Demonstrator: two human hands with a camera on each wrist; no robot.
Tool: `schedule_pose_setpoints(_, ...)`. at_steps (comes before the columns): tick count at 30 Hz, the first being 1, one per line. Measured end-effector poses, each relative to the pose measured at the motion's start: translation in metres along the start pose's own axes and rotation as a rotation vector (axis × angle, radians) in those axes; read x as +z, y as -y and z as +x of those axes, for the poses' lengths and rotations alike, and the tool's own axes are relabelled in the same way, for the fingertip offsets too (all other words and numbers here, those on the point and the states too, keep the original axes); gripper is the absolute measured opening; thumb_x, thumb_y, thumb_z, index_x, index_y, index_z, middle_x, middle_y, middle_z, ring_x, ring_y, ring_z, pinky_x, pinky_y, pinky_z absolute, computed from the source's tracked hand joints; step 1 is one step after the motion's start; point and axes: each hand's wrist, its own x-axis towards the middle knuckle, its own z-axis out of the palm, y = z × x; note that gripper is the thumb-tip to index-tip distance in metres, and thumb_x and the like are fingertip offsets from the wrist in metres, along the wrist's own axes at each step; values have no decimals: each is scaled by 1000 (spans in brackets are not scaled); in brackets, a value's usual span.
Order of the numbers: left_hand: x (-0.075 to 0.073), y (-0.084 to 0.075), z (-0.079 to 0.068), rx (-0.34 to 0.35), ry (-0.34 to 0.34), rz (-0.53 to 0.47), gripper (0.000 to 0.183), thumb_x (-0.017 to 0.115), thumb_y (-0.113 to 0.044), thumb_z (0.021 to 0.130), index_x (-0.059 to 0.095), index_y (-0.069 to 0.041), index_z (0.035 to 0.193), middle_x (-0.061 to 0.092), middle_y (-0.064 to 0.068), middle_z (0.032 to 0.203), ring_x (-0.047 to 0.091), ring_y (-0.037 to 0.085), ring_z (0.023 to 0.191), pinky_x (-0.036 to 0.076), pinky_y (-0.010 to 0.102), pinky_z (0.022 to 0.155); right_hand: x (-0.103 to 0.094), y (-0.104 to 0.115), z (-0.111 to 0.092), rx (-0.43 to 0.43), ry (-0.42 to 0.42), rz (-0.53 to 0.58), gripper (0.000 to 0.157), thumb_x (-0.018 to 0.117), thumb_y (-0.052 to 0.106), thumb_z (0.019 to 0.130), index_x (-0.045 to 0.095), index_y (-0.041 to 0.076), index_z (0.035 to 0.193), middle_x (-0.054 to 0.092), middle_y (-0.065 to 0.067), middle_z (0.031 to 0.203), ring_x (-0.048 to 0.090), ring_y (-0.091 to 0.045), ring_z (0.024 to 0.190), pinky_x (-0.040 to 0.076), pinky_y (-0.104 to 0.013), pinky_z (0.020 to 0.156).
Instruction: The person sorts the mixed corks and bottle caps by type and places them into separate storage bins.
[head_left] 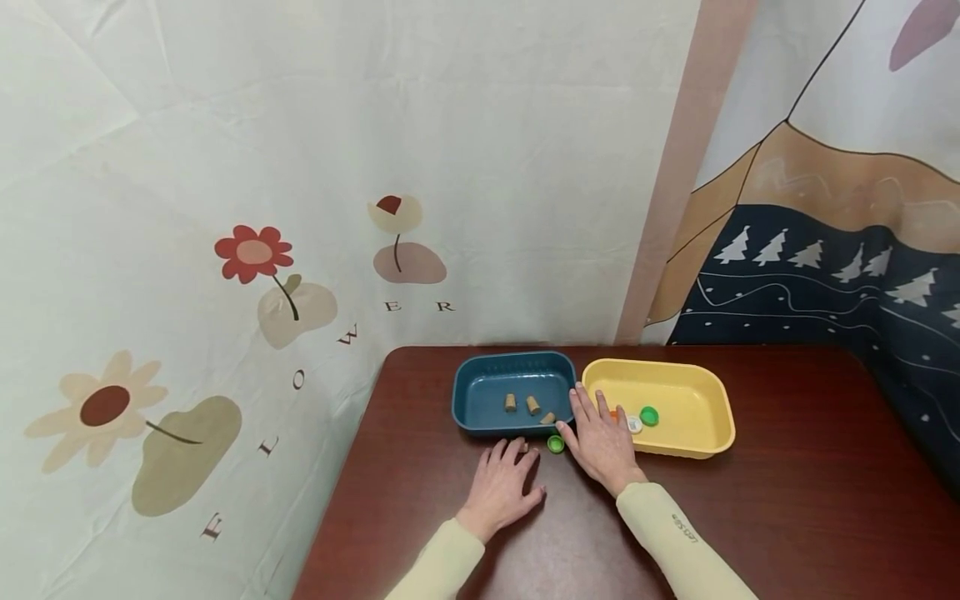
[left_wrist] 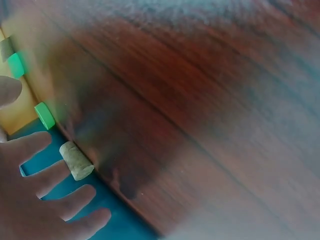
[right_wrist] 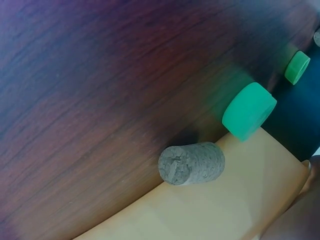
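My left hand [head_left: 500,487] rests at the front of the blue tray [head_left: 513,429], fingers spread and loosely bent. A cork [left_wrist: 76,161] lies at its fingertips, outside the tray; no grip on it shows. My right hand [head_left: 600,442] lies with fairly straight fingers over the yellow tray's left end, holding nothing visible. Between the hands, a light green bottle cap [head_left: 556,444] sits by the blue tray. In the right wrist view, another cork [right_wrist: 191,163] and a darker green cap [right_wrist: 249,111] stand along the yellow tray's front; the right hand hides them from the head view.
Inside the blue tray are three cork pieces [head_left: 533,405]. The yellow tray [head_left: 697,400] holds a green cap [head_left: 649,416], a white cap [head_left: 634,424] and an orange one partly behind my fingers. Both trays stand on a dark brown table [head_left: 795,483] with a printed curtain [head_left: 525,208] behind.
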Motion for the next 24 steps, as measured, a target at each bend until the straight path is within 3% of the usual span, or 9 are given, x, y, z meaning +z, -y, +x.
schedule_pose_setpoints(9,-2,1,-7,62,-112,25,41,75,-42,91,72,-23,127,63,4,117,64,26,106,53,46,93,3,-2,0,1,-5,-4,73,46,54,106,36,7,161,29,-12,168,29,-43,152,26,-69,115)
schedule_pose_setpoints(12,-3,2,-9,59,-130,32,40,78,-40,91,72,-23,126,63,5,119,64,26,107,54,46,91,4,-1,0,2,-9,-2,73,47,54,106,36,7,161,29,-12,168,30,-43,151,26,-69,115)
schedule_pose_setpoints(15,-4,3,-10,32,-83,27,51,78,-48,90,69,-26,134,61,8,134,62,31,119,53,51,94,4,-1,0,2,-10,-1,73,48,53,106,36,7,161,29,-13,168,30,-43,151,26,-69,115)
schedule_pose_setpoints(19,-4,4,-12,3,42,15,70,72,-64,87,59,-29,147,53,9,151,56,38,131,50,60,97,3,-1,-1,5,1,7,73,47,53,106,36,7,161,29,-13,168,29,-44,152,25,-69,115)
schedule_pose_setpoints(21,-4,4,-12,-2,85,14,73,69,-67,87,58,-29,149,53,8,152,56,38,131,49,62,97,3,-1,-1,6,8,9,73,47,53,106,35,7,161,28,-13,169,28,-44,152,25,-69,116)
schedule_pose_setpoints(24,-3,4,-11,9,87,32,63,72,-60,90,63,-28,143,59,6,145,61,33,125,51,59,96,2,-1,-1,11,15,8,73,46,54,106,34,7,162,28,-12,169,28,-43,152,25,-69,116)
